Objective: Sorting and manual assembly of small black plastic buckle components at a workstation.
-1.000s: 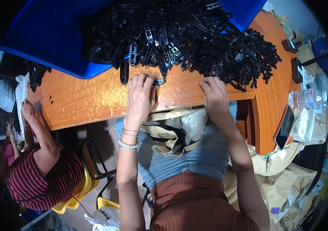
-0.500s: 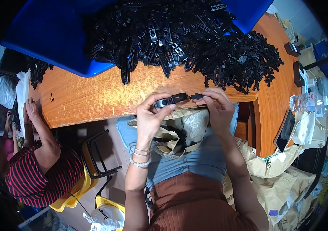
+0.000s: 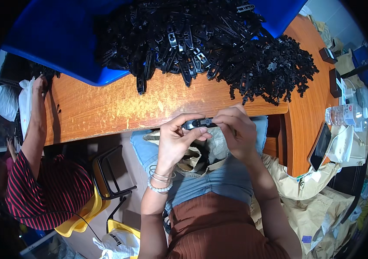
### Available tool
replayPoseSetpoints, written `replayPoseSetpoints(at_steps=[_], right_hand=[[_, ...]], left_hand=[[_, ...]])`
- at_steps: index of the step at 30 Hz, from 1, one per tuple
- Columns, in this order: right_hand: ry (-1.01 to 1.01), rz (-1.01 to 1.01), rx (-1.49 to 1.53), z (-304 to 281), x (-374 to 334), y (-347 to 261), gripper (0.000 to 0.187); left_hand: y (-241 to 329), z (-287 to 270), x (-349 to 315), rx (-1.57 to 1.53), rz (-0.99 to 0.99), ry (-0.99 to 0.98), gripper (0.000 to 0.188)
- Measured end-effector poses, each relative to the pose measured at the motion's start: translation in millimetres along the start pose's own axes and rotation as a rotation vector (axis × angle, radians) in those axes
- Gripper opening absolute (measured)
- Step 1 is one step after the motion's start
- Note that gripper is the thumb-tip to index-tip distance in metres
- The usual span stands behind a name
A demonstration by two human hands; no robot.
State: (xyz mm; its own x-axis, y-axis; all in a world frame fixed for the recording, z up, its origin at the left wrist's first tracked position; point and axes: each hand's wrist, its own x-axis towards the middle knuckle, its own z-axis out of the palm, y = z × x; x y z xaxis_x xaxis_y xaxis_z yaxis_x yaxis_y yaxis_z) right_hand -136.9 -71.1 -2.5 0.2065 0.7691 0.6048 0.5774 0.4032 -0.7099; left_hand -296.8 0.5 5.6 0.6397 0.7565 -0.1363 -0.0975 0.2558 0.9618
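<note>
My left hand pinches a long, glossy black plastic clip-like part between thumb and fingers, just above my lap at the table's front edge. My right hand is closed at the right end of that part, its fingertips on a small dark piece that meets it. Whether the two are joined I cannot tell, as the fingers cover the spot. Beyond my hands lies a heap of similar long black parts, spilling out of a blue bin. To its right spreads a pile of small, jagged black pieces.
The wooden table has a worn top. An opened brown paper bag rests on my lap. At right are a phone and a water bottle. A co-worker in a striped shirt sits at left beside a chair.
My right hand has brought the small dark piece against the long part's end, closing the gap between them. The co-worker's arm has reached farther up along the table's left side.
</note>
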Motion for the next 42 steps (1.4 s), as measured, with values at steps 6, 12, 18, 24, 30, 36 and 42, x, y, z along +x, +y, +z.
replayPoseSetpoints(at_steps=[6, 12, 18, 24, 30, 36, 42], right_hand=[[0.02, 0.081, 0.086, 2.1, -1.3, -3.5, 0.015], [-0.076, -0.09, -0.073, -3.0, -0.7, 1.5, 0.022], [-0.207, 0.519, 0.228, -4.5, -13.7, 3.4, 0.029], [-0.315, 0.503, 0.318, -16.6, -11.4, 6.4, 0.024], [-0.683, 0.452, -0.179, -9.7, -54.6, 39.6, 0.018], [-0.922, 0.575, -0.255, 24.2, -95.0, 66.6, 0.029], [-1.198, 0.745, 0.135, 126.7, -127.8, 107.8, 0.023]], left_hand=[[4.0, 1.5, -0.3, -0.021, -0.019, -0.029, 0.024], [-2.3, -1.9, 1.9, 0.02, 0.018, -0.005, 0.021], [0.6, -2.5, -1.1, 0.26, 0.08, -0.015, 0.02], [-3.3, -5.6, -9.4, 0.177, 0.025, -0.027, 0.021], [-40.9, -111.2, -50.6, 0.338, 0.292, 0.836, 0.023], [-194.8, -216.2, -126.6, -0.01, 0.082, 0.869, 0.02], [-314.2, -264.0, -208.8, 0.45, -0.634, 0.508, 0.05]])
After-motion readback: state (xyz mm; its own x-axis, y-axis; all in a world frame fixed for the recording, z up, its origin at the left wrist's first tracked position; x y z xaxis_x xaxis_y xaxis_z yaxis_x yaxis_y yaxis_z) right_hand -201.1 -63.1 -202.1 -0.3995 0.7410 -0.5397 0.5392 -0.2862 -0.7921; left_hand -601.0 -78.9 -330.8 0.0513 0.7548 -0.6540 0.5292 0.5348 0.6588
